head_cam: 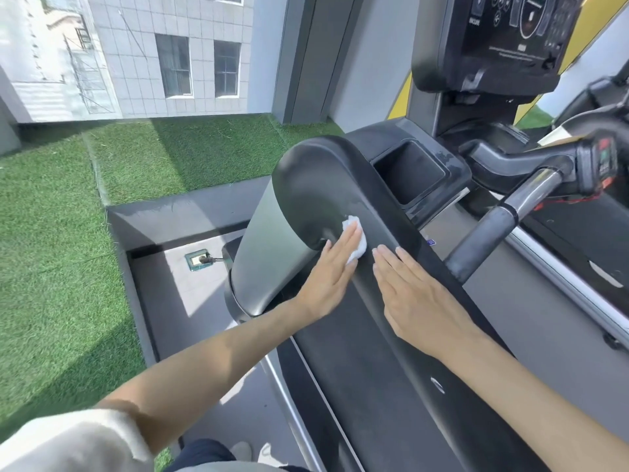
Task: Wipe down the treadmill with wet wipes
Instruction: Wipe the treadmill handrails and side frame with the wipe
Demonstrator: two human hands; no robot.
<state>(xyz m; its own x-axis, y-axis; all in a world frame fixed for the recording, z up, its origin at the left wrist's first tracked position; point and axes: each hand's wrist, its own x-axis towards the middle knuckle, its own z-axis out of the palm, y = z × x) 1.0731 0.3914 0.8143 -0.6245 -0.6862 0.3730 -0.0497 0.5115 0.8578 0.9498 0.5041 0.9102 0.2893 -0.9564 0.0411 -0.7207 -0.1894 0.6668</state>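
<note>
treadmill (531,301): black and grey; filled the frame from 12 round to 5 o'clock.
side arm (374,352): broad black cover; ran from 6 o'clock up to centre.
wet wipe (356,245): white, bunched; lay on the side arm at centre, pinned under the left fingertips, part showing at their 1 o'clock.
left hand (326,277): spread flat, fingers straight and close together; pressed on the wet wipe.
right hand (418,298): spread flat, palm down on the side arm; at 3 o'clock of the left hand, fingertips just beside the wipe.
console (510,39): dark panel at 1 o'clock.
cup recess (412,172): near the wipe, at its 1 o'clock.
handlebar (483,240): at 3 o'clock of the wipe.
artificial grass (51,267): at 9 o'clock.
floor socket (199,260): plugged; at 9 o'clock of the left hand.
</note>
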